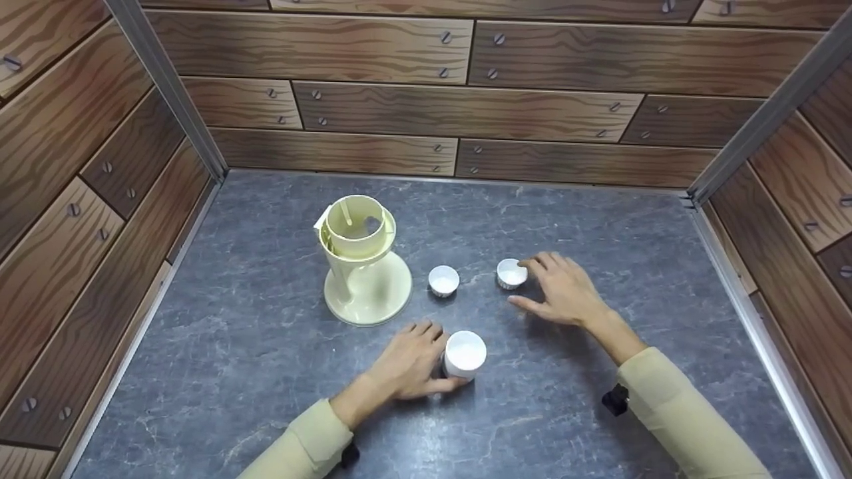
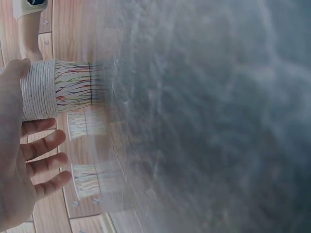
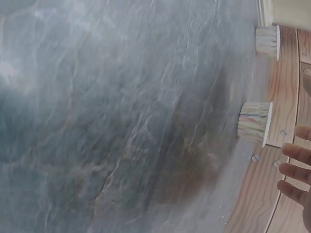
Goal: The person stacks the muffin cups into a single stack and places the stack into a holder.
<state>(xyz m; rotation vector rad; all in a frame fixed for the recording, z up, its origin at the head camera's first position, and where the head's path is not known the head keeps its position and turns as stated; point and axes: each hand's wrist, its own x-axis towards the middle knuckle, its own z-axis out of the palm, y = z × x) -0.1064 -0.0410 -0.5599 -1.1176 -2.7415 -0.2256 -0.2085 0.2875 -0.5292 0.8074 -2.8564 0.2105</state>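
A stack of nested white paper cups [image 1: 465, 354] with coloured streaks [image 2: 73, 85] stands on the table at the front middle. My left hand [image 1: 416, 362] holds it between thumb and index finger, while its other fingers [image 2: 48, 162] are spread apart. Farther back stand two small white paper cups, a left one [image 1: 444, 281] and a right one [image 1: 512, 274]. Beside the right cup is my right hand [image 1: 562, 289], fingers loosely extended and thumb apart. Its fingertips lie close to that cup's rim; I cannot tell whether they touch. In the right wrist view this cup [image 3: 255, 123] stands upright.
A cream plastic stand [image 1: 368, 286] with a round base and an open-topped cylinder [image 1: 359, 246] is left of the cups. The grey marbled table [image 1: 266, 372] is bounded by wood-patterned panels [image 1: 373, 106] at the back and sides, with metal rails [image 1: 765, 332] along the edges.
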